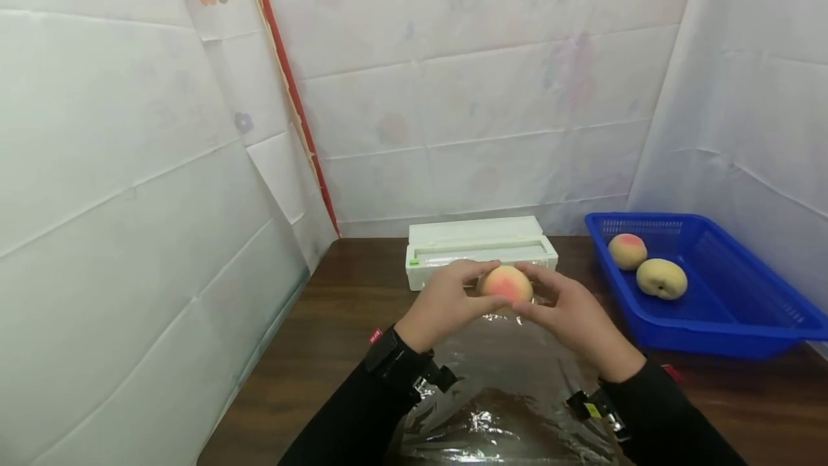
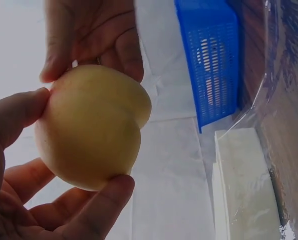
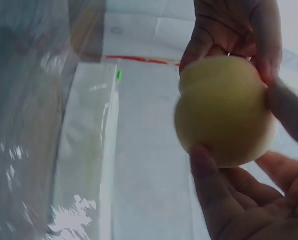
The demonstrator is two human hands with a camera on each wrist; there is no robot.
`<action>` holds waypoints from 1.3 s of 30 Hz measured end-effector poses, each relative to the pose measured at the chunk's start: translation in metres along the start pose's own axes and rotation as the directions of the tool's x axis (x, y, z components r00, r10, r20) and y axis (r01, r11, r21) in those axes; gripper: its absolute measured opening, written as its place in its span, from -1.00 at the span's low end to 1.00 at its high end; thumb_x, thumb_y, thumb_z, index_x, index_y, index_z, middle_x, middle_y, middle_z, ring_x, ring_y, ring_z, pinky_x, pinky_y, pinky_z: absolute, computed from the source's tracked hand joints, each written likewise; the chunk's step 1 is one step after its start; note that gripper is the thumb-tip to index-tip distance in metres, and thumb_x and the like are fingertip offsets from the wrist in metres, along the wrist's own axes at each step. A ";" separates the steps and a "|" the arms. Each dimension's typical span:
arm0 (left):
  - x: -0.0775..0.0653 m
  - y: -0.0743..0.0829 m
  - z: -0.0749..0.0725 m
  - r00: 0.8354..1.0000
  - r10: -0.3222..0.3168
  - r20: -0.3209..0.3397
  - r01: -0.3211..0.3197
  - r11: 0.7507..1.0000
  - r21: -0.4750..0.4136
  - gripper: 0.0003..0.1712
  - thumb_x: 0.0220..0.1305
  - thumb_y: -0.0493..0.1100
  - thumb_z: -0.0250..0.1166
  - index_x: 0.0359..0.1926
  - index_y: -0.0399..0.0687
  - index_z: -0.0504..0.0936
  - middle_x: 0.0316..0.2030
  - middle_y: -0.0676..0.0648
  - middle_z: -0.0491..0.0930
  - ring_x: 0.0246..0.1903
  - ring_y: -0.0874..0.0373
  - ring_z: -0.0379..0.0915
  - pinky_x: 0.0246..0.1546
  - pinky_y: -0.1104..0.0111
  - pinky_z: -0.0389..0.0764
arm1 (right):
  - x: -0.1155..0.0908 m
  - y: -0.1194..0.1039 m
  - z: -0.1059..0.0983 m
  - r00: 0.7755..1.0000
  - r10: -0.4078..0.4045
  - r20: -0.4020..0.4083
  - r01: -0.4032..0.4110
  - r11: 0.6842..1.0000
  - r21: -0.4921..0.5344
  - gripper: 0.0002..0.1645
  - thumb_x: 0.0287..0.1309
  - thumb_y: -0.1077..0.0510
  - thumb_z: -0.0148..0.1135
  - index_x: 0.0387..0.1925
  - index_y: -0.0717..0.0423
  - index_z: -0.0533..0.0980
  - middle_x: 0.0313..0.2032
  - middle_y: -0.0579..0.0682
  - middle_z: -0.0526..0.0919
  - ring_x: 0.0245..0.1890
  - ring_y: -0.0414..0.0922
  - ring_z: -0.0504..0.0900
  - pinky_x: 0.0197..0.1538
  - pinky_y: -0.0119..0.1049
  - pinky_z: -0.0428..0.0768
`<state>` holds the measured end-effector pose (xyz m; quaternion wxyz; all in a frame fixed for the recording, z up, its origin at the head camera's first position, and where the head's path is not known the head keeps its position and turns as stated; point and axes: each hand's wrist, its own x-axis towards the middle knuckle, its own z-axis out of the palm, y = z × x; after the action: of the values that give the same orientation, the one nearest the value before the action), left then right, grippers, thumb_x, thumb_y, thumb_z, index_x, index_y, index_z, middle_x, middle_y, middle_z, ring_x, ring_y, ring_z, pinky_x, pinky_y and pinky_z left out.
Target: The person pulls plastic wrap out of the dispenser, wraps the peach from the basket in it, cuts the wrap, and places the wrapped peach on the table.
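Observation:
Between both hands, a peach (image 1: 507,285) with a pink blush is held up above a sheet of clear plastic film (image 1: 511,372). My left hand (image 1: 448,302) grips its left side with thumb and fingers, and my right hand (image 1: 576,315) grips the right side. In the left wrist view the pale yellow peach (image 2: 91,125) shows its cleft, with fingertips on opposite sides. The right wrist view has the same peach (image 3: 223,112) pinched by fingers of both hands. Behind the hands stands a white film dispenser box (image 1: 481,254), its lid raised; the film stretches from it toward me.
At the right a blue plastic basket (image 1: 731,340) with perforated walls holds a blushed peach (image 1: 627,251) and a yellow peach (image 1: 661,279). The brown wooden table (image 1: 310,380) meets white patterned sheeting (image 1: 479,128) at the back and both sides.

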<state>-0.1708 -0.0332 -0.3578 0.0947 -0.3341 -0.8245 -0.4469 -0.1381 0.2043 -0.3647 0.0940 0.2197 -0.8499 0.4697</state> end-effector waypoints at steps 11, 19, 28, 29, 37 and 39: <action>-0.011 -0.011 0.013 0.996 -0.076 0.050 0.076 0.997 0.005 -0.57 0.30 -0.01 0.56 0.17 0.18 0.74 0.00 0.22 0.76 -0.03 0.36 0.64 -0.04 0.37 0.67 | -0.013 0.012 0.018 0.988 0.152 -0.018 -0.150 0.985 0.089 -0.22 0.32 -0.05 0.50 0.48 0.06 0.48 0.41 0.20 0.58 0.40 0.23 0.57 0.14 -0.19 0.76; -0.027 -0.020 0.027 0.963 -0.244 0.116 0.236 0.969 0.077 -0.58 0.23 -0.03 0.61 0.06 0.11 0.66 -0.07 0.14 0.69 -0.19 0.31 0.60 -0.18 0.37 0.64 | -0.022 0.020 0.033 0.981 0.185 0.059 -0.191 0.971 0.140 -0.39 0.21 0.09 0.58 0.26 0.09 0.60 0.26 0.17 0.68 0.33 0.25 0.63 0.06 -0.22 0.74; -0.038 -0.022 0.035 0.942 -0.261 0.211 0.253 0.965 0.062 -0.64 0.12 -0.19 0.62 -0.13 0.01 0.64 -0.16 0.11 0.63 -0.25 0.27 0.56 -0.26 0.39 0.64 | -0.034 0.023 0.042 0.975 0.177 0.137 -0.196 0.970 0.141 -0.48 0.07 0.25 0.54 0.09 0.14 0.60 0.15 0.18 0.69 0.18 0.18 0.71 -0.06 -0.14 0.71; -0.039 -0.022 0.035 0.939 -0.259 0.225 0.252 0.966 0.060 -0.64 0.12 -0.20 0.62 -0.14 0.00 0.63 -0.16 0.11 0.62 -0.24 0.28 0.54 -0.26 0.40 0.64 | -0.035 0.023 0.043 0.971 0.185 0.149 -0.207 0.968 0.144 -0.50 0.06 0.27 0.53 0.07 0.14 0.59 0.13 0.18 0.70 0.17 0.17 0.71 -0.09 -0.15 0.71; -0.049 -0.026 0.046 0.924 -0.260 0.280 0.254 0.965 0.059 -0.56 0.02 -0.22 0.66 -0.19 0.01 0.55 -0.20 0.11 0.58 -0.28 0.28 0.52 -0.30 0.41 0.62 | -0.045 0.026 0.049 0.966 0.185 0.181 -0.205 0.974 0.099 -0.51 -0.15 0.32 0.50 -0.09 0.10 0.54 -0.05 0.13 0.75 -0.07 -0.02 0.74 -0.19 -0.22 0.66; -0.051 -0.028 0.049 0.920 -0.269 0.286 0.263 0.963 0.059 -0.54 -0.01 -0.22 0.66 -0.20 0.01 0.53 -0.21 0.11 0.57 -0.29 0.28 0.51 -0.32 0.42 0.62 | -0.048 0.028 0.051 0.965 0.182 0.189 -0.200 0.976 0.082 -0.51 -0.17 0.31 0.50 -0.12 0.09 0.53 -0.10 0.10 0.76 -0.13 -0.06 0.73 -0.20 -0.23 0.65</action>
<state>-0.1425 -0.0283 -0.4283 -0.0862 -0.2802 -0.8714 -0.3933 -0.1063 0.1875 -0.4309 -0.0405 0.1828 -0.8475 0.4966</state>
